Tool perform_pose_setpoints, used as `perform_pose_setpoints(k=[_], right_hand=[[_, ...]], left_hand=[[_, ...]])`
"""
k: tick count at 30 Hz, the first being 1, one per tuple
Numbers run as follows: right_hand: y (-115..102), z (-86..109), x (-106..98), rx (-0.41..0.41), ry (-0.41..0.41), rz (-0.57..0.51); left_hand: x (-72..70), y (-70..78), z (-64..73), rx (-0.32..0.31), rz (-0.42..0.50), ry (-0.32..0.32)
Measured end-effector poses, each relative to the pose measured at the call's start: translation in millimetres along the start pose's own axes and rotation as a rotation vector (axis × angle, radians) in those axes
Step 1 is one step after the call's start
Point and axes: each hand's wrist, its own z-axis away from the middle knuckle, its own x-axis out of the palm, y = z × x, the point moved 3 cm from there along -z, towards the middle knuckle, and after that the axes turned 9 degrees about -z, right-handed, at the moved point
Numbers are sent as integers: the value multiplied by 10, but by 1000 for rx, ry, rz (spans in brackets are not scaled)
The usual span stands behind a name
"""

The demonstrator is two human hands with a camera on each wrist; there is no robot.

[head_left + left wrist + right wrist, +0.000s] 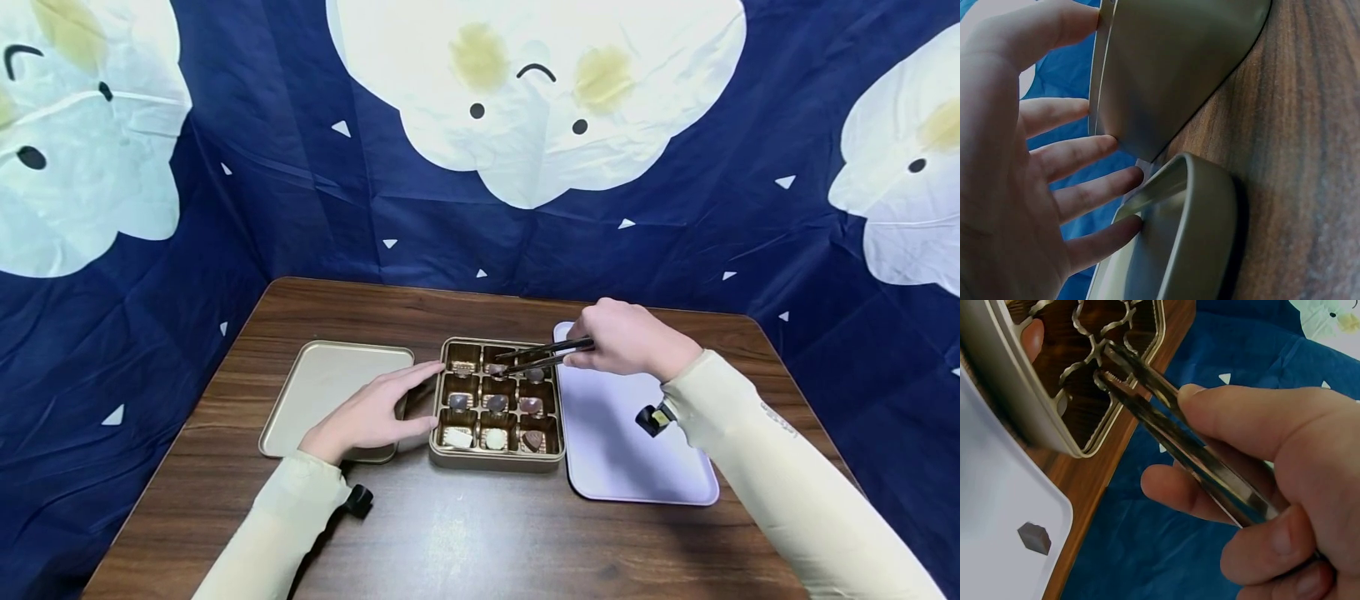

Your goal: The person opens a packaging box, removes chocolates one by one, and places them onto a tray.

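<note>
Near the table's middle stands a gold tin [497,463], divided into several compartments with chocolates, dark, reddish and pale. My left hand [375,408] rests its thumb and fingertips against the tin's left side, fingers spread and nearly straight. In the left wrist view, its lower fingers hang over the shallow gold lid [1210,225]. My right hand [622,337] grips metal tweezers [1191,456] between thumb and fingers. The tweezers' tips stand apart over the tin's back row, near a reddish chocolate [496,369]. Whether they touch it, I cannot tell.
A lilac tray [637,487] lies right of the tin, with a small dark piece [1035,537] near one corner in the right wrist view. The lid lies on the wooden table [450,542], left of the tin. Blue cloth [300,225] hangs behind the table.
</note>
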Motion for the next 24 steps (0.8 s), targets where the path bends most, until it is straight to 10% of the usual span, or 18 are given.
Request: perform_pose_setpoints(k=[24], right_hand=[[-66, 3, 119, -47, 46, 53]], left_hand=[[4, -14, 6, 18, 9, 14]])
